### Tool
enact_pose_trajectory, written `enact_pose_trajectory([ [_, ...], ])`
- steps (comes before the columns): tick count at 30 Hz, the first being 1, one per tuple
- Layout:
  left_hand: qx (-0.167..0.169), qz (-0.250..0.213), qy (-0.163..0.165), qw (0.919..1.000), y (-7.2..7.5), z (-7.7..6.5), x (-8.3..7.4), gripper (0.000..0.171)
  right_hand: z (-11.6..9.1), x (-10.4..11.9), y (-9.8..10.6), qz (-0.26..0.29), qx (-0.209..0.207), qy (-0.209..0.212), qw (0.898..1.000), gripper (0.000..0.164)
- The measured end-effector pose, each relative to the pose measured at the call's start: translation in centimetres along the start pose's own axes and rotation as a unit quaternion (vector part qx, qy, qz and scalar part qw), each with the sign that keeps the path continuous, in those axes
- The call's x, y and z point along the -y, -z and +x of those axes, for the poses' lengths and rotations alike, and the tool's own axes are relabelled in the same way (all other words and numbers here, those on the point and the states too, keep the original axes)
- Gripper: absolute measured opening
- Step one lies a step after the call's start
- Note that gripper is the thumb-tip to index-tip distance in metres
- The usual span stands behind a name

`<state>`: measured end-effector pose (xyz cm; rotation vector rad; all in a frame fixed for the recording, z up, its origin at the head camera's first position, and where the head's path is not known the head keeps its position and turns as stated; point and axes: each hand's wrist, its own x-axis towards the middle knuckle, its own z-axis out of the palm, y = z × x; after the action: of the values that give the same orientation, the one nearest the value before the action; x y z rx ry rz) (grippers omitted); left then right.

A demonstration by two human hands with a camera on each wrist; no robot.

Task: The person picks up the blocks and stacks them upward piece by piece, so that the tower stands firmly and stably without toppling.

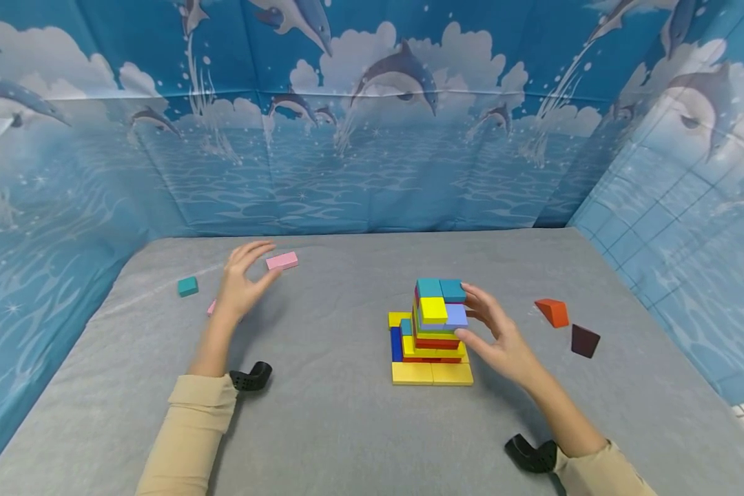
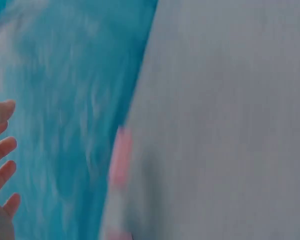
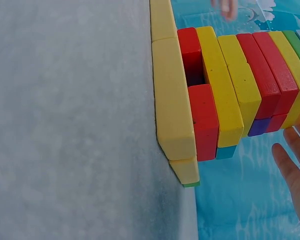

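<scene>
A stepped tower of colored wooden blocks [image 1: 434, 339] stands on the table, with pale yellow blocks at its base and teal ones on top. My right hand [image 1: 501, 342] is at the tower's right side, thumb and fingers spread, fingertips right at the upper blocks. In the right wrist view, the fingers [image 3: 290, 165] reach beside the stacked layers. Off to the left, my left hand [image 1: 238, 284] hovers above the table with nothing in it, fingers apart and slightly bent. Just beyond its thumb lies a pink block [image 1: 282, 261], blurred in the left wrist view.
A teal block [image 1: 187, 286] lies left of my left hand, and another pink block [image 1: 211, 308] is partly hidden behind that wrist. An orange wedge [image 1: 553, 313] and a dark brown block [image 1: 585, 341] lie at the right. A dolphin-print curtain [image 1: 372, 179] hangs behind the table.
</scene>
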<state>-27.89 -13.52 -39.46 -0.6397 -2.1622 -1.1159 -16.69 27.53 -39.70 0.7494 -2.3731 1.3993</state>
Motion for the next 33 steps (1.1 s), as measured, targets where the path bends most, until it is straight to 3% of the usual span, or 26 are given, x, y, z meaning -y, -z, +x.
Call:
enact_pose_trajectory([
  [4, -0.02, 0.058, 0.082, 0.9948, 3.4, -1.5, 3.8, 0.04, 0.0, 0.1, 0.0, 0.002, 0.002, 0.004, 1.0, 0.078],
  [8, -0.018, 0.114, 0.167, 0.9792, 6.1, -3.4, 6.5, 0.042, 0.1, 0.5, -0.1, 0.003, 0.004, 0.003, 1.0, 0.077],
  [13, -0.003, 0.164, 0.262, 0.951, 7.7, -5.1, 7.9, 0.045, 0.0, 0.3, -0.1, 0.01, 0.001, 0.004, 1.0, 0.077],
  [17, 0.029, 0.185, 0.313, 0.931, 7.9, -5.7, 8.2, 0.05, 0.0, 0.2, 0.0, 0.008, -0.001, 0.004, 1.0, 0.077],
  [23, 0.072, 0.205, 0.321, 0.9219, 7.8, -5.9, 8.4, 0.05, 0.0, 0.2, 0.0, 0.011, -0.004, 0.008, 1.0, 0.078],
  [33, 0.016, 0.19, 0.297, 0.9358, 7.5, -6.1, 8.2, 0.037, 0.1, 0.6, -0.1, 0.006, -0.004, -0.008, 1.0, 0.076],
])
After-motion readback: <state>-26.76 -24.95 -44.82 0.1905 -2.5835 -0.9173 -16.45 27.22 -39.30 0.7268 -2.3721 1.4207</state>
